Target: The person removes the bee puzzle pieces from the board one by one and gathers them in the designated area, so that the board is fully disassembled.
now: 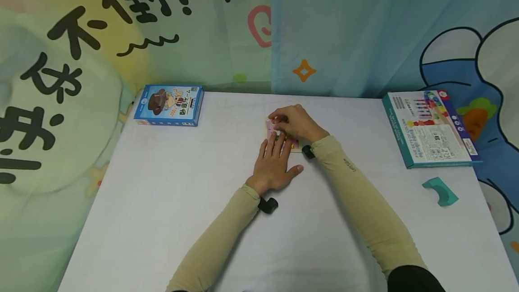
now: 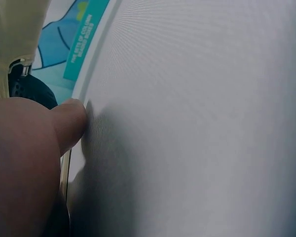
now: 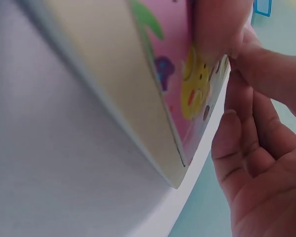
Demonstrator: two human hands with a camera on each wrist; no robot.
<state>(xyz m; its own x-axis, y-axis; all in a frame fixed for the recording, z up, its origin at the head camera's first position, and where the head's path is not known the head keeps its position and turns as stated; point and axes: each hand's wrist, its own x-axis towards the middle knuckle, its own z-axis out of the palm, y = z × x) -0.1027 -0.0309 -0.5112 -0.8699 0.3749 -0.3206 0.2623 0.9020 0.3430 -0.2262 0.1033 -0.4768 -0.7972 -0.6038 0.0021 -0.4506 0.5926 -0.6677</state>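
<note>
A small pink cartoon picture board with a cream border lies on the table, mostly covered by both hands. Yellow and purple figures show on its pink face in the right wrist view. My left hand lies flat, its straight fingers spread over the board's near part and its thumb out to the right. At the far edge my right hand bends over the board. Its thumb and forefinger pinch at the edge there, and the other fingers are curled. The fingers hide the pinched spot.
A blue game box lies at the table's back left. A larger teal-edged box lies at the right edge, with a teal curved piece in front of it. A printed curtain hangs behind the white table.
</note>
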